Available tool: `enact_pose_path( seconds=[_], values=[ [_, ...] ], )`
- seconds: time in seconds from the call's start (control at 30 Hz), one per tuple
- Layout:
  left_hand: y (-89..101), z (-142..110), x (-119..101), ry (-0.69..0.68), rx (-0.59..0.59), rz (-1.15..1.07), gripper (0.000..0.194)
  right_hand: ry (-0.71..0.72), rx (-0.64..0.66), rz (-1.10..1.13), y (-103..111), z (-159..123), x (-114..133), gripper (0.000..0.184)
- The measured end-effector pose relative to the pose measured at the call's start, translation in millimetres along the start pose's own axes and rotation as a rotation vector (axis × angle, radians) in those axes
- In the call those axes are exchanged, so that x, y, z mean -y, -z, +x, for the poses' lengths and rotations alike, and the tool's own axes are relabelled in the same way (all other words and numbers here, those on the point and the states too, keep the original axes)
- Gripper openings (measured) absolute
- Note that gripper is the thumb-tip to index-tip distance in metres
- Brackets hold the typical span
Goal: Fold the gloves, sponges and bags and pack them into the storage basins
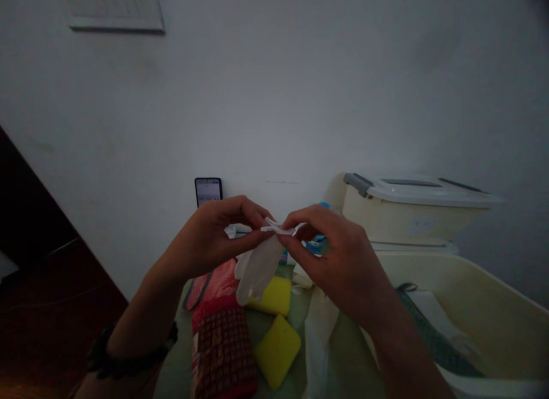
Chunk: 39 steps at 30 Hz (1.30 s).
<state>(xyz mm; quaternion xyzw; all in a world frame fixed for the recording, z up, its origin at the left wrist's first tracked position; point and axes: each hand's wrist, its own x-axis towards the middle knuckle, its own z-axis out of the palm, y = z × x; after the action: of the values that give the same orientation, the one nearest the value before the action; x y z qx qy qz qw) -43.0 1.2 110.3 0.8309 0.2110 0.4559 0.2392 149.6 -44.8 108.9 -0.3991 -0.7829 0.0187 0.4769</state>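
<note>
A thin white glove (pixel 259 267) hangs from its cuff between my two hands, its fingers pointing down. My left hand (pixel 218 227) pinches one side of the cuff with thumb and fingertips. On the other side, my right hand (pixel 330 236) grips the cuff in the same way. Behind and below the glove lie two yellow sponges (pixel 278 350). A folded red and brown checked cloth (pixel 223 347) is beneath my left hand. Under my right hand lies a long whitish item (pixel 318 336) that looks like another glove.
A phone (pixel 209 190) leans upright against the wall. At right stand a lidded cream storage box (pixel 398 216) and an open cream bin (pixel 510 296) with a green item inside. A pink cloth (pixel 217 282) lies on the green table surface (pixel 349 364).
</note>
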Motion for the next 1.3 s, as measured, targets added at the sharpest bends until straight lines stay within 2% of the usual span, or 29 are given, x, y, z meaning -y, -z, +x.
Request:
enact_pose_path(
  seconds=[0.33,0.5,0.83,1.0,1.2,1.3],
  values=[
    [2.7,2.4,-2.3,-0.039,0.058,0.079,0.009,0.05,0.006,0.033,-0.6,0.8,0.5,0.013],
    [2.7,2.1,-2.6,-0.05,0.043,0.113,0.008,0.028,0.006,-0.002,-0.7,1.2,-1.4,0.013],
    [-1.5,1.4,0.2,0.069,-0.043,-0.074,0.009,-0.055,0.028,-0.01,-0.5,-0.5,0.1,0.005],
    [-5.7,1.7,-1.4,0.134,-0.008,-0.127,0.01,-0.112,0.0,0.089,-2.8,1.8,-0.8,0.008],
    [-7.1,2.3,-2.2,0.166,0.05,-0.179,0.009,-0.13,0.057,0.163,-4.7,1.0,-5.8,0.008],
    [-7.0,2.5,-1.8,0.184,0.072,-0.244,0.013,-0.14,0.029,0.185,-5.4,0.5,-6.9,0.013]
  ],
)
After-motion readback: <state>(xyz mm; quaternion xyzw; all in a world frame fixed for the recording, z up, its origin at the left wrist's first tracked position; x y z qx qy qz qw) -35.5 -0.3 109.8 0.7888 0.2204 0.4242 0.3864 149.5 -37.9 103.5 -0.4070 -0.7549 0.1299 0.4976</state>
